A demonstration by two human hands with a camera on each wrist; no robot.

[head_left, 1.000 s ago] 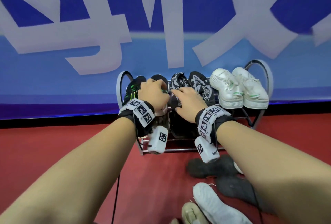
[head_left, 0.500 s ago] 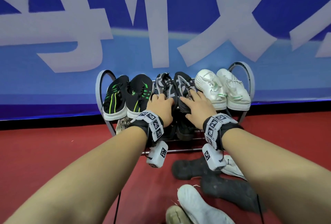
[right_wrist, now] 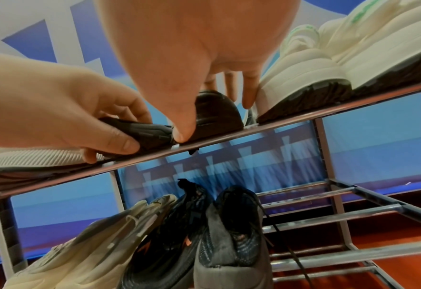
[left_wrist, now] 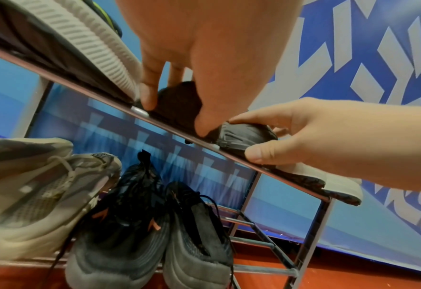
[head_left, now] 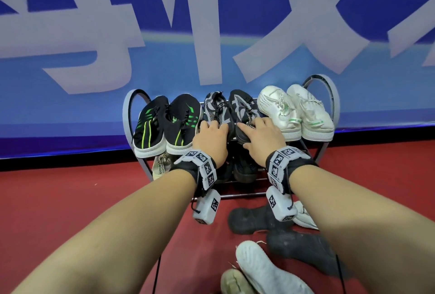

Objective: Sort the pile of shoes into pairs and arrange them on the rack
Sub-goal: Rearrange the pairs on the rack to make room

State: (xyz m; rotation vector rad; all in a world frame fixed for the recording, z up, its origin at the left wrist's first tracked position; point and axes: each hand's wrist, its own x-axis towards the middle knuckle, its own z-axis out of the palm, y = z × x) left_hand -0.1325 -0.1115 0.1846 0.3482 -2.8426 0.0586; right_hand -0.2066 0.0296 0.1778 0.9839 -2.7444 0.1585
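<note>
Shoes [head_left: 266, 267] lie loose on the red floor [head_left: 70, 199] before the rack [head_left: 329, 96]. At its top shelf's front edge, left hand [head_left: 210, 139] and right hand [head_left: 261, 136] each clamp fingers and thumb around 1 heel of the black-and-white patterned pair [head_left: 231, 110], mid-shelf between 2 other pairs.

Blue banner [head_left: 211, 23] w/ big white lettering behind, red floor [head_left: 58, 199] below, black cable [head_left: 156, 275].

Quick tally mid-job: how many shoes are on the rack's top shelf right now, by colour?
black shoes with green stripes: 2
black-and-white patterned shoes: 2
white shoes: 2
Total: 6
</note>
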